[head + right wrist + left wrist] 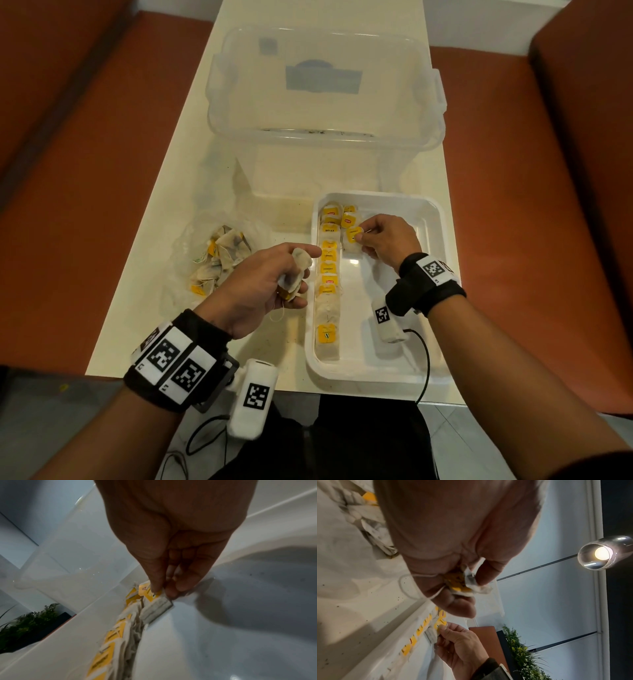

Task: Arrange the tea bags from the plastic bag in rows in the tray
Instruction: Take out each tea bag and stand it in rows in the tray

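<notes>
While the white tray (433, 219) holds one full row of tea bags (329, 274) along its left wall, a second row has just begun. Right hand (388, 240) pinches a tea bag (353, 236) into that row. Left hand (270, 284) clutches spare bags (294, 274). Plastic bag (219, 263), beside the tray, remains well stocked: task under half done.

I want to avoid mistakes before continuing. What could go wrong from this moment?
The left hand grips several tea bags with a string dangling; one might slip or snag. The right hand pinches a tea bag close beside the finished row in the tray; it could disturb that row.
</notes>
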